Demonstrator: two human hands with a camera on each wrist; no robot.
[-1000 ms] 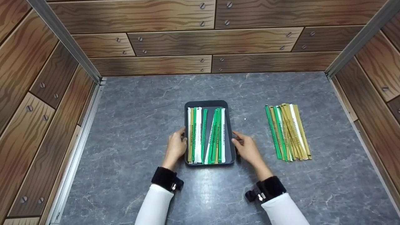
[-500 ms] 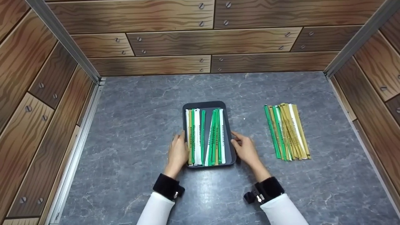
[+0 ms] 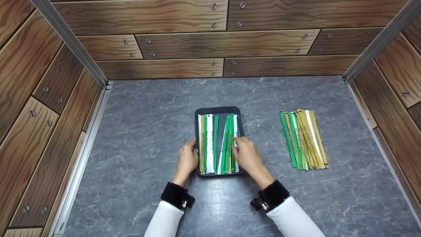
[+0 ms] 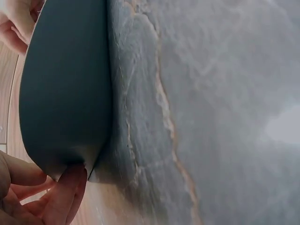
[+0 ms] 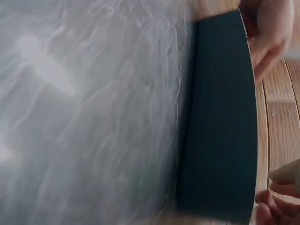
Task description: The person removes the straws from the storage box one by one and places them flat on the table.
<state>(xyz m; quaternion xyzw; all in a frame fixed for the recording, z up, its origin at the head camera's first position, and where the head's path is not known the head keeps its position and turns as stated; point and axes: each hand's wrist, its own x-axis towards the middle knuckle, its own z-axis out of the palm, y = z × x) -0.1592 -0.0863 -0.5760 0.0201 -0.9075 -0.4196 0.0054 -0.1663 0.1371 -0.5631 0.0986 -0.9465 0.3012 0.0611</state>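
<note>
A dark rectangular tray (image 3: 220,109) holds two groups of slim, printed stick packets. The left group (image 3: 209,144) mixes white, gold and green, and the right group (image 3: 227,141) is mostly green with white and gold. My left hand (image 3: 187,161) grips the tray's left edge. In the left wrist view its fingers (image 4: 65,194) lie against the outer wall near a corner, the thumb by the rim. My right hand (image 3: 248,156) is over the tray's right edge, thumb and index apart at the right group. The right wrist view is blurred, with the tray wall (image 5: 218,122) hiding the packets.
A loose, overlapping pile of gold, green and white stick packets (image 3: 304,140) lies on the grey marbled tabletop (image 3: 158,108) to the tray's right. Wood-patterned panels (image 3: 227,42) stand at the back and both sides.
My right hand has left the tray's right outer edge and moved left over the rim to the right group of packets. The left hand stays at the left edge; the tray has shifted slightly.
</note>
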